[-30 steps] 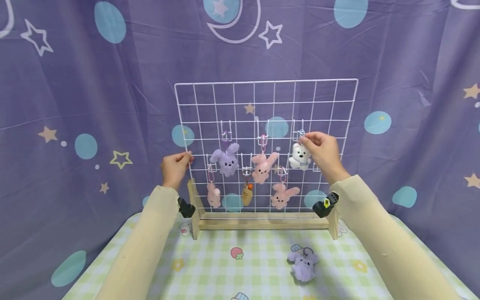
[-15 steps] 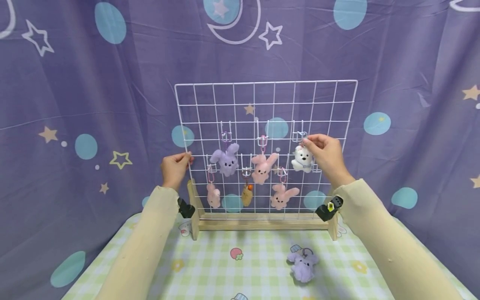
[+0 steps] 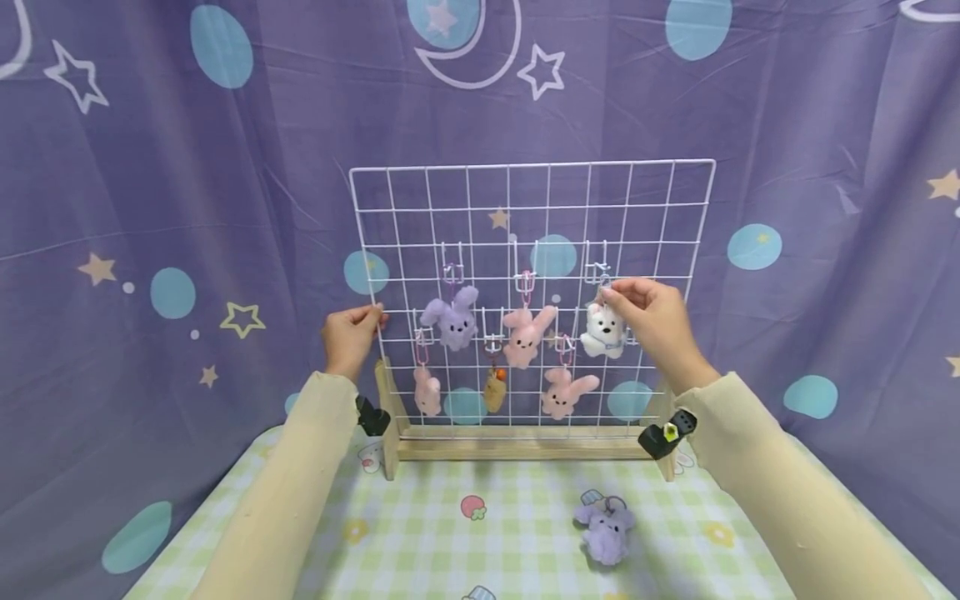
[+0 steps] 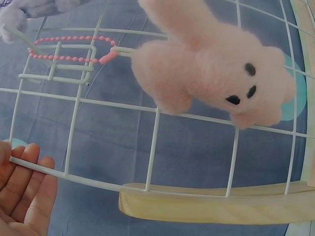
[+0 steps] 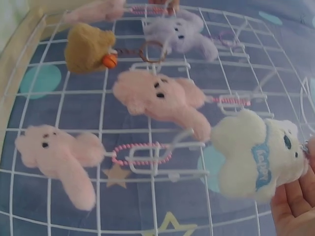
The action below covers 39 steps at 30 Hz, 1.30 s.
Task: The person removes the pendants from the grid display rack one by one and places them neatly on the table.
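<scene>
At the right of the wire grid panel [image 3: 550, 205], my right hand [image 3: 651, 327] pinches the top of a white plush dog keychain [image 3: 603, 332]. Its pale blue chain [image 3: 597, 272] overlaps a white hook on the grid in the head view. The right wrist view shows the white plush dog [image 5: 248, 156] wearing a blue scarf, with my right hand's fingers [image 5: 295, 204] beside its head. My left hand [image 3: 351, 337] grips the panel's left edge wire. In the left wrist view the fingers of my left hand [image 4: 34, 191] lie behind that wire.
Hanging from other hooks are a purple bunny [image 3: 453, 321], several pink bunnies [image 3: 527, 335] and a brown plush [image 3: 494, 392]. Another purple plush keychain [image 3: 606, 533] lies on the checked tablecloth [image 3: 420, 533]. A wooden stand [image 3: 525, 448] carries the panel before a purple curtain [image 3: 225, 167].
My right hand has moved down and slightly right, and the white plush dog has come down with it. The left hand has kept its place on the panel's edge.
</scene>
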Available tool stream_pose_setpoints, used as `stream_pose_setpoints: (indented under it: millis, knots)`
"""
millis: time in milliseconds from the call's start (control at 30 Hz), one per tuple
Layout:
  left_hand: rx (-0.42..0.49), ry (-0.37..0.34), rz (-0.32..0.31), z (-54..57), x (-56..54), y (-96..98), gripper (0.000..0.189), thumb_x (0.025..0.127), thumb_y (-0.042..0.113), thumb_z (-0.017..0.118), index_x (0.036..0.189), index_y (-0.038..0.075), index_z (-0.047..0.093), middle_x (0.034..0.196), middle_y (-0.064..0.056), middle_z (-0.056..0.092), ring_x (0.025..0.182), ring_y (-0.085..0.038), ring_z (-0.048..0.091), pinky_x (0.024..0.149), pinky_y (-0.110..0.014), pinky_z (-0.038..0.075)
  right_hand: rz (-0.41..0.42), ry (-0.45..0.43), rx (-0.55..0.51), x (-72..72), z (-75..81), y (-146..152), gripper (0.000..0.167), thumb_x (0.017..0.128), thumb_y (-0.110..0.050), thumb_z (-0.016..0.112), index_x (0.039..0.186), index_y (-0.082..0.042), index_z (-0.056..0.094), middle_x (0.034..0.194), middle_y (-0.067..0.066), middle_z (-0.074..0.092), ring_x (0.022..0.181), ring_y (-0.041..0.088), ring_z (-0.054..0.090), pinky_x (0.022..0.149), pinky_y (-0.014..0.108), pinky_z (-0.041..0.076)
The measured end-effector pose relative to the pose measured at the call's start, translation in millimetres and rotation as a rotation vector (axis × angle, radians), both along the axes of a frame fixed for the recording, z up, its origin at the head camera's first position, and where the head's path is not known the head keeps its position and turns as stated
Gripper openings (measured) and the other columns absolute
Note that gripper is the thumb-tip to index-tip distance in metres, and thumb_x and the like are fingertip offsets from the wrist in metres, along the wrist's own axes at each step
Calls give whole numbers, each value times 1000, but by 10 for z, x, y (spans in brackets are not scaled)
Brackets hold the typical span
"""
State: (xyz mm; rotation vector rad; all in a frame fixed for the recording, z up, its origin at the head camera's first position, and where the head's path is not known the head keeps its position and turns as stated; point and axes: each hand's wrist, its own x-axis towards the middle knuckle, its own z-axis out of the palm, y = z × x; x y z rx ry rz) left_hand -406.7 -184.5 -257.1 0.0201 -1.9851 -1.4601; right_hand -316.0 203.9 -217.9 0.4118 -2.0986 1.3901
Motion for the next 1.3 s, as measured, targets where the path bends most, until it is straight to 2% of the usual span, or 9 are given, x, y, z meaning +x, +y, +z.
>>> stream_pose_setpoints:
  millis: [233,633,833,1100,1300]
  knots:
    - [7,-7,0,-5,-2,-19,27,89,25,66,100,1,73,87,-13,72,62,0,62,58,-11,49,113,-21,6,128,-158,-98,27,91,-21,64,100,4,65,84,-8,70,72,3,64,62,19,53]
    - [-14,-13,15,-22,3,-15,26,89,25,65,98,1,74,88,-14,72,62,-1,61,57,-10,47,157,-75,13,252,-529,-269,22,89,-17,66,96,4,66,87,11,71,70,4,61,63,21,52]
    - [-18,12,8,1,0,9,26,89,24,66,98,0,74,88,-16,72,62,-2,61,56,-10,47,215,-104,2,307,-704,-304,20,91,-16,64,97,3,66,89,7,71,72,4,61,62,20,52]
    - [-23,25,12,-3,-5,6,26,89,24,66,97,0,74,86,-15,72,61,-3,62,56,-10,47,291,-113,13,394,-1068,-388,16,90,-11,63,94,5,67,88,12,70,73,3,61,63,19,51]
    - [-4,30,-3,9,7,10,26,89,22,66,98,0,73,89,-19,71,60,0,62,56,-9,47,351,-218,-48,498,-1321,-466,19,90,-12,63,95,6,65,88,15,70,74,6,64,70,21,52]
